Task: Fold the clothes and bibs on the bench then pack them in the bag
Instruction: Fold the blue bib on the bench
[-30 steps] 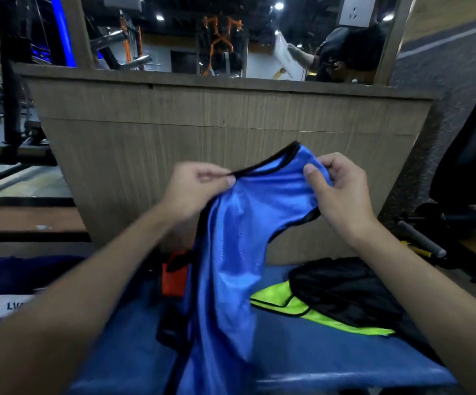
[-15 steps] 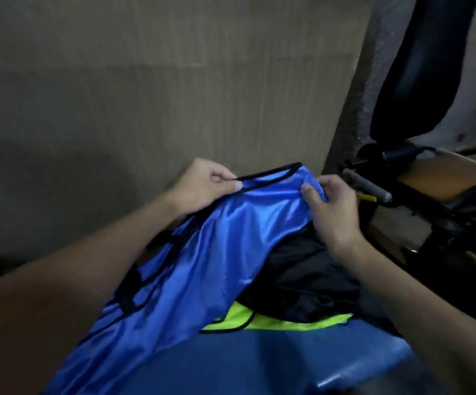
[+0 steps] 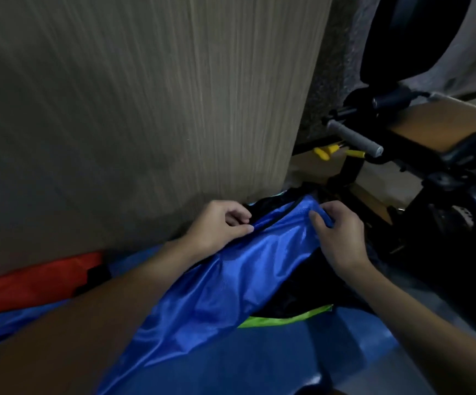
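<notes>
A shiny blue bib (image 3: 225,292) with black trim lies stretched across the blue bench (image 3: 302,352). My left hand (image 3: 219,226) pinches its black-trimmed top edge at the left. My right hand (image 3: 336,232) pinches the top corner at the right. Under the blue bib's far end lies a black garment (image 3: 293,297), and below that the edge of a neon yellow-green bib (image 3: 285,319) shows. An orange-red bib (image 3: 31,280) lies at the left against the wall panel.
A wood-grain panel (image 3: 145,109) stands right behind the bench. To the right is black gym equipment with a grey handle (image 3: 353,138) and a dark padded seat (image 3: 410,38). The bench's right end (image 3: 373,343) is close to my right arm.
Both hands have lowered the blue bib from chest height down towards the bench's right end, over the black garment. My view has tilted down and to the right.
</notes>
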Available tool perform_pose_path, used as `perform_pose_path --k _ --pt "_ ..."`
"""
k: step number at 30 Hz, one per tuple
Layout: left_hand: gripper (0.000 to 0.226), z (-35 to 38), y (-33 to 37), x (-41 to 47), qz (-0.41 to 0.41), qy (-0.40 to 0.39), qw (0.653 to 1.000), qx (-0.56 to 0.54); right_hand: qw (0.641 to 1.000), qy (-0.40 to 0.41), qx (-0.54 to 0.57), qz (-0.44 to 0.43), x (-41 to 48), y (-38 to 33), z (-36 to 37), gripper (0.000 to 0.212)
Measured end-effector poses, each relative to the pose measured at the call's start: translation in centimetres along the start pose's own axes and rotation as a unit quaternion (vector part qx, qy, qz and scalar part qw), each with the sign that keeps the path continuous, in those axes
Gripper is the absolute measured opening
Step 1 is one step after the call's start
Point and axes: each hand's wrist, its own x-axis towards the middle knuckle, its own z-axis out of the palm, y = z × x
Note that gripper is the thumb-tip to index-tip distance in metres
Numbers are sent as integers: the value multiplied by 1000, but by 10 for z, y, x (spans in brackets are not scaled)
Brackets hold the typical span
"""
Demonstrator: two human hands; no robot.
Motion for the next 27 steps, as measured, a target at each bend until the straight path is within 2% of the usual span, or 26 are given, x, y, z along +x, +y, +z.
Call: perform_pose_path --k 2,4,6,9,11,13,15,19,22,27 --pt "18 11 -1 3 5 1 1000 6 999 -19 -31 16 1 8 -2 13" --pt "16 15 -1 2 21 9 1000 11 997 -19 -66 20 0 12 -1 25" --pt "15 14 0 -3 75 38 996 30 989 18 -145 -25 -6 14 -1 37" --pt "14 12 -1 -17 165 67 981 79 965 48 -219 -133 -22 10 3 40" --pt "12 16 -10 -25 189 41 975 105 952 11 -245 -184 -30 13 10 43" --pt "11 20 -20 -30 185 -18 973 140 941 -37 -281 -183 -35 21 17 49" --pt "10 22 -26 -32 171 -41 973 152 934 -67 -309 -165 -37 28 20 49" --pt "9 13 -14 -45 163 -9 980 110 934 -60 -311 -164 -41 23 16 42" --pt "8 -9 -9 -73 164 35 980 108 945 -51 -268 -178 -51 -1 18 31" --pt "18 -62 -22 -145 121 101 983 96 945 -104 -191 -243 -87 -58 45 28"
